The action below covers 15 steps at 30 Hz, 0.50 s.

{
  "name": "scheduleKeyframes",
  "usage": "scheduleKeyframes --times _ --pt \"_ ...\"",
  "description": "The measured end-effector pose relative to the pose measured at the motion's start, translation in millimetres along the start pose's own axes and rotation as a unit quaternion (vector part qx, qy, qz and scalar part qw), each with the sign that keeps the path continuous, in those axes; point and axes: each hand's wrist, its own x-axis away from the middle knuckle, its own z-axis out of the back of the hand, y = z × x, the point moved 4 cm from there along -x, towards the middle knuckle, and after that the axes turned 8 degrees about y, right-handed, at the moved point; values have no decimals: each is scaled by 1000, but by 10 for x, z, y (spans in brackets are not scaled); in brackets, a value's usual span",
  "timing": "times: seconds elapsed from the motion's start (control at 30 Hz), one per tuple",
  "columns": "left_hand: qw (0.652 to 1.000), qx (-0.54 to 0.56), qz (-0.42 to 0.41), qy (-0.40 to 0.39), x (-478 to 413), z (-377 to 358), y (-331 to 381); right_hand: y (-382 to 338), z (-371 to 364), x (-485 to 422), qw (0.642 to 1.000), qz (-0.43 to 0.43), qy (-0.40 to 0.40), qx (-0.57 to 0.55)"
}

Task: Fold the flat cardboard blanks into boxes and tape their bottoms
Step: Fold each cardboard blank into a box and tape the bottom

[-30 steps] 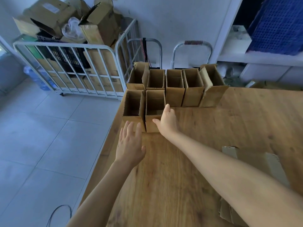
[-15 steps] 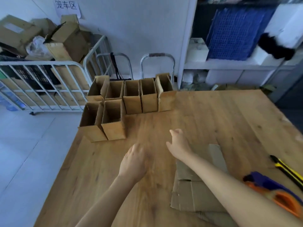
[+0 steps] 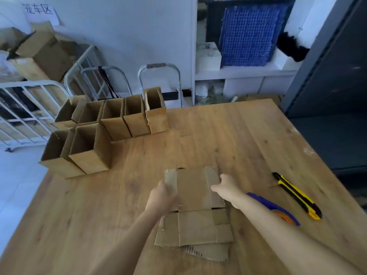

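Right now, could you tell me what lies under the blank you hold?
A stack of blanks on the table. The held blank covers its far end; their number is unclear.

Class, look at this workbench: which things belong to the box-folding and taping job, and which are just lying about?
Job: the flat blank gripped by the left hand and right hand; the stack of blanks under it; the folded boxes; the tape dispenser.
Lying about: the utility knife; the blue crate on the shelf; the cage trolley of old cartons.
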Motion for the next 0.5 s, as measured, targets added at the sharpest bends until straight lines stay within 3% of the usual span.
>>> scheduleKeyframes --times 0.13,0.37,0.5 --pt "992 93 44 67 135 53 100 30 4 -14 997 5 4 -82" --pt "965 166 -22 203 427 428 342 37 170 176 992 21 -61 -113" --pt "955 143 -110 234 612 722 637 -68 377 344 991 125 21 -33"
